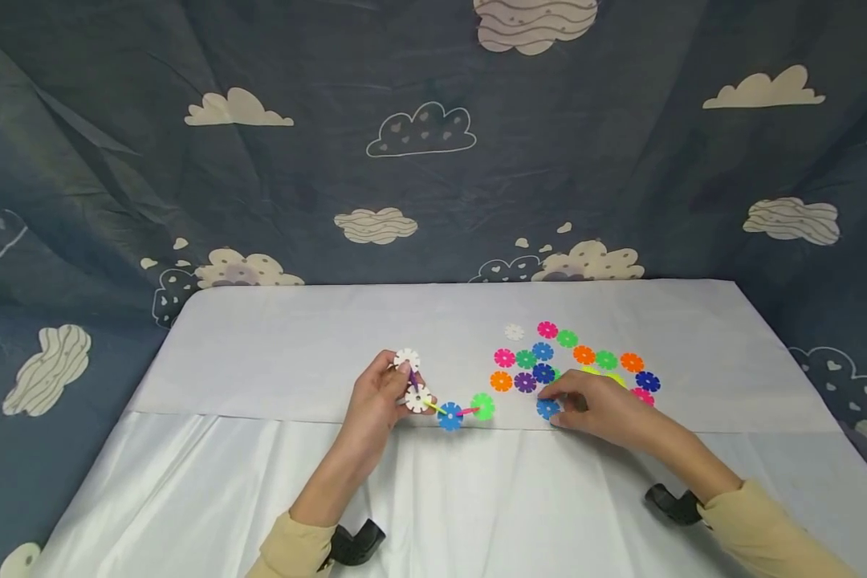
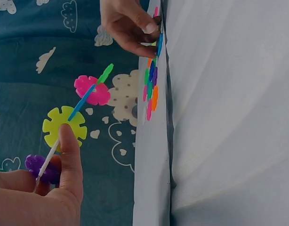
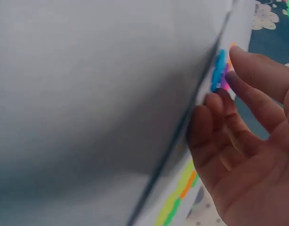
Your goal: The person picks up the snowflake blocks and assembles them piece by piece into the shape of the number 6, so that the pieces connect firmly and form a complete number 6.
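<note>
Nearest cam: wears tan sleeves (image 1: 292, 547), w/ blk wrist mounts (image 1: 357, 543) beside the cuffs.

Just past those, pinches w/ L hand (image 1: 377, 395) one end of a chain (image 1: 449, 416) of slotted discs. Has fingers curled nearly closed on it, thumb over the end pcs. Holds it up off the surface (image 1: 296, 353), trailing R. In order, L to R: wht pc (image 1: 407, 359), purple pc (image 1: 414, 381), 2nd wht pc (image 1: 419, 398), yellow pc (image 1: 435, 408), blue pc (image 1: 449, 418), pink pc (image 1: 467, 412), grn pc (image 1: 482, 406), i.e. slotted crosswise, alternating face-on & edge-on.

At approx. same depth, holds w/ R hand (image 1: 607, 405) a blue disc (image 1: 547, 409), btwn thumb & forefinger; fingers part-open, tips at opp. rims. Can't tell if lifted clear or touching the surface.

Farther: flat on the surface, loose discs near & past R hand. Closer ones incl. orange disc (image 1: 501, 381), purple disc (image 1: 525, 381), dk-blue disc (image 1: 543, 372), plus, R of the knuckles, pink disc (image 1: 643, 395) & 2nd dk-blue disc (image 1: 647, 381). Yellow disc (image 1: 616, 378) part-hidden behind R hand. Farthest row: wht disc (image 1: 514, 331), 2nd pink disc (image 1: 547, 330), grn disc (image 1: 567, 339).

At very back: dk blue-grey backdrop (image 1: 296, 201) w/ pale cloud prints (image 1: 238, 108).
</note>
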A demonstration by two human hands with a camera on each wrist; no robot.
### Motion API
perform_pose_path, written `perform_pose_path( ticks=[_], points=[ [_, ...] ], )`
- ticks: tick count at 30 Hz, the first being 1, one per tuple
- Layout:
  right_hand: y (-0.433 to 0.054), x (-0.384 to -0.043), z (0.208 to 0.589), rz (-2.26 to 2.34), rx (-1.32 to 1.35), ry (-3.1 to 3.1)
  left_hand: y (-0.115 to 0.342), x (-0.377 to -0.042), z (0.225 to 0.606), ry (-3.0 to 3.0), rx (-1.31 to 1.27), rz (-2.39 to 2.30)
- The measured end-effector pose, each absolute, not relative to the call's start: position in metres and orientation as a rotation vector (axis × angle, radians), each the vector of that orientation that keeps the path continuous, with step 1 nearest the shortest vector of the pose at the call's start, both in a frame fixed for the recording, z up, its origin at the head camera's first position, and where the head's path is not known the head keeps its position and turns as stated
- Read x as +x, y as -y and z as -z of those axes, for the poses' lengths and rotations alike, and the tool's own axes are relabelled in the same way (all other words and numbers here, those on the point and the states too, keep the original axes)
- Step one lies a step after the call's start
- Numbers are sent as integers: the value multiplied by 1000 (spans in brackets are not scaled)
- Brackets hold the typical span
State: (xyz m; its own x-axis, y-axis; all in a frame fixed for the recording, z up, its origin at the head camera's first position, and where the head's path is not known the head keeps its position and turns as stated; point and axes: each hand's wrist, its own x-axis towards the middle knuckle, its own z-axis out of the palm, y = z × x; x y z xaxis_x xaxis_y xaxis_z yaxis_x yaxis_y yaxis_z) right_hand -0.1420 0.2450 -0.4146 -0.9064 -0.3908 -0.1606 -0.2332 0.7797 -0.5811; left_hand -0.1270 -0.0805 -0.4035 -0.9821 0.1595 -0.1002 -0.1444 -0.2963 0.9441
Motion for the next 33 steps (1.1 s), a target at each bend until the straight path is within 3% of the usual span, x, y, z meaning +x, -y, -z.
perform_pose_path(
  ticks=[33],
  points=[
    [-225,-149,413,973,-523,-2766,76,-125,402,-1737,21,-2345]
  ],
)
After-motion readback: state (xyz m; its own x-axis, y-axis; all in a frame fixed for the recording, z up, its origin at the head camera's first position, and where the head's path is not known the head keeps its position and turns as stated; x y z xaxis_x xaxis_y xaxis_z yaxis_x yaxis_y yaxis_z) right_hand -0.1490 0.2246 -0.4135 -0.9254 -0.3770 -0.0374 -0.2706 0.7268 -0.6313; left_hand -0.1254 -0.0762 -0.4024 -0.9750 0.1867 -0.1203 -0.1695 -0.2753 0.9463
